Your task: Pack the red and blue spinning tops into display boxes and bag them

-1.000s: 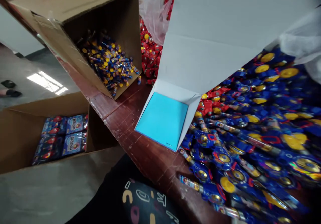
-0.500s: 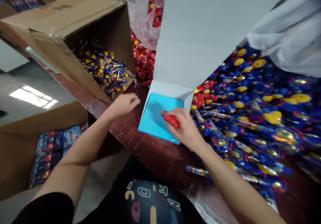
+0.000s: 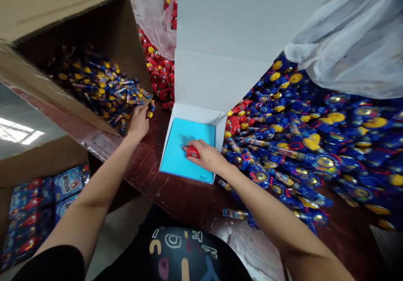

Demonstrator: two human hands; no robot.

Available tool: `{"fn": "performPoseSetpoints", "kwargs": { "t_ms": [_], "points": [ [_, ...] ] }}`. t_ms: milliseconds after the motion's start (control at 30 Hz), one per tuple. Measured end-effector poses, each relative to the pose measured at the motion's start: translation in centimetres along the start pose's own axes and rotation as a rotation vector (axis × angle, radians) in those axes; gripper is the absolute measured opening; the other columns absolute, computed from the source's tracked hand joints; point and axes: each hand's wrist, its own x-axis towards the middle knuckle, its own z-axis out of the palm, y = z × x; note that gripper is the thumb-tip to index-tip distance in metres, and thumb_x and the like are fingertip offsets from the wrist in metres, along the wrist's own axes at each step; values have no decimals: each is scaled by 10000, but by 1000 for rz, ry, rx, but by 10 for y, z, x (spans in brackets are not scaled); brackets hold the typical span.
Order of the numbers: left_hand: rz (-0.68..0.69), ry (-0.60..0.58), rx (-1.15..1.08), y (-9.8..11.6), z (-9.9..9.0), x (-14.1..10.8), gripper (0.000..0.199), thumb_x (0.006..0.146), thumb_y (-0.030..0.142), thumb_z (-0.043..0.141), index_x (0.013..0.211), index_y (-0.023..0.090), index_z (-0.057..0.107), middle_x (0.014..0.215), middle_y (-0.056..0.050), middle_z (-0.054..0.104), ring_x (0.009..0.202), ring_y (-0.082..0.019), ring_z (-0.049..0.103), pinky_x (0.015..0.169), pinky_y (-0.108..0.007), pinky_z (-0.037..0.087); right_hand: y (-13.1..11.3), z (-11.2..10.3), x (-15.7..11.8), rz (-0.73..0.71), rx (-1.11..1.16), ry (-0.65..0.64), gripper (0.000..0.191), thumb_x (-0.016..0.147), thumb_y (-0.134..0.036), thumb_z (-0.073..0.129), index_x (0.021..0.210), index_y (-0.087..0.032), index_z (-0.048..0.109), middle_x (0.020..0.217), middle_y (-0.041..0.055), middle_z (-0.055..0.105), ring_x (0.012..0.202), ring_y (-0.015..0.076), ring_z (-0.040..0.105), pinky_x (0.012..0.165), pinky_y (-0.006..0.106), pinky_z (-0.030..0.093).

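Observation:
My right hand [image 3: 208, 157] is closed round a small red toy [image 3: 192, 151], holding it over the bright blue surface [image 3: 176, 147] inside an open white box [image 3: 198, 112]. The box lid stands raised behind. My left hand [image 3: 138, 123] is at the lower lip of a tilted cardboard box [image 3: 135, 50] filled with small blue tubes with yellow caps [image 3: 110, 84]. Its fingertips are against the tubes at the edge, and whether they grip one is hidden.
Blue and yellow toys [image 3: 296, 147] cover the right side of the dark red table [image 3: 176, 197]. Red toys [image 3: 160, 77] lie behind. At the lower left, a carton [image 3: 34, 151] holds printed packages. White plastic sheeting [image 3: 355, 42] hangs at upper right.
My left hand has moved to the tubes at the cardboard box's edge. My right hand has lowered the red toy closer to the blue surface. The camera view has shifted.

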Motion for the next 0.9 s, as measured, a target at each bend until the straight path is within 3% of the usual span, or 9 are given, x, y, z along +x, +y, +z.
{"fn": "performPoseSetpoints", "kwargs": {
  "t_ms": [67, 200, 300, 367, 533, 633, 767, 833, 900],
  "points": [
    [120, -23, -29, 1, -15, -38, 380, 999, 144, 570, 1370, 161, 651, 1436, -147, 631, 1367, -284, 588, 1229, -450, 436, 4, -9, -8, -84, 96, 35, 449, 967, -330, 763, 1371, -221, 600, 1302, 111, 678, 1141, 261, 711, 998, 396, 588],
    [388, -138, -197, 17, -44, -114, 301, 1068, 310, 607, 1338, 188, 657, 1240, -111, 701, 1185, -268, 639, 1107, -457, 484, -1, -31, -23, -443, 356, 208, 408, 978, -358, 774, 1343, -261, 620, 1226, 79, 716, 1124, 208, 702, 975, 361, 606],
    [433, -389, -446, 38, -49, -139, 338, 1107, 296, 544, 1431, 210, 592, 1229, -92, 672, 1140, -213, 649, 1013, -363, 530, -13, -40, -20, -600, 354, 217, 407, 990, -364, 763, 1359, -261, 625, 1223, 83, 696, 1144, 193, 690, 960, 338, 616],
    [407, -479, -555, 46, -44, -140, 321, 1111, 314, 552, 1413, 221, 603, 1181, -72, 675, 1091, -192, 660, 976, -336, 541, -18, -41, -15, -648, 319, 183, 373, 1012, -352, 731, 1358, -258, 629, 1238, 90, 680, 1149, 186, 684, 949, 325, 619],
    [351, -353, -621, 44, -29, -138, 303, 1066, 297, 647, 1354, 201, 649, 1152, -67, 696, 1034, -169, 686, 935, -311, 554, -15, -41, -18, -568, 343, 237, 360, 996, -307, 749, 1332, -244, 637, 1167, 81, 705, 1102, 185, 688, 943, 331, 604],
    [374, -275, -600, 53, -27, -147, 307, 1030, 284, 711, 1323, 206, 661, 1131, -60, 708, 1014, -166, 702, 911, -301, 563, -18, -40, -27, -430, 339, 143, 322, 993, -477, 739, 1193, -225, 717, 1069, 69, 741, 961, 182, 723, 835, 314, 600],
    [606, -216, -544, 84, -27, -157, 179, 1060, 310, 677, 1196, 195, 662, 1093, -58, 739, 991, -167, 724, 879, -289, 581, -34, -34, -39, -221, 180, -70, 524, 998, -660, 635, 1299, -237, 710, 878, 24, 765, 742, 186, 721, 643, 299, 534],
    [782, -220, -502, 94, -25, -150, 247, 1071, 386, 655, 1225, 194, 656, 1131, -69, 758, 1042, -184, 728, 936, -322, 586, -36, -34, -50, -198, 178, -59, 416, 1071, -582, 530, 1212, -243, 725, 947, 32, 777, 791, 183, 735, 685, 302, 543],
    [864, -199, -477, 91, -21, -130, 445, 1016, 533, 698, 1308, 203, 637, 1236, -93, 753, 1161, -218, 710, 1023, -376, 576, -29, -39, -70, -148, 238, -9, 354, 1100, -505, 490, 1076, -239, 724, 996, 32, 778, 815, 163, 738, 732, 290, 560]
  ]
}}
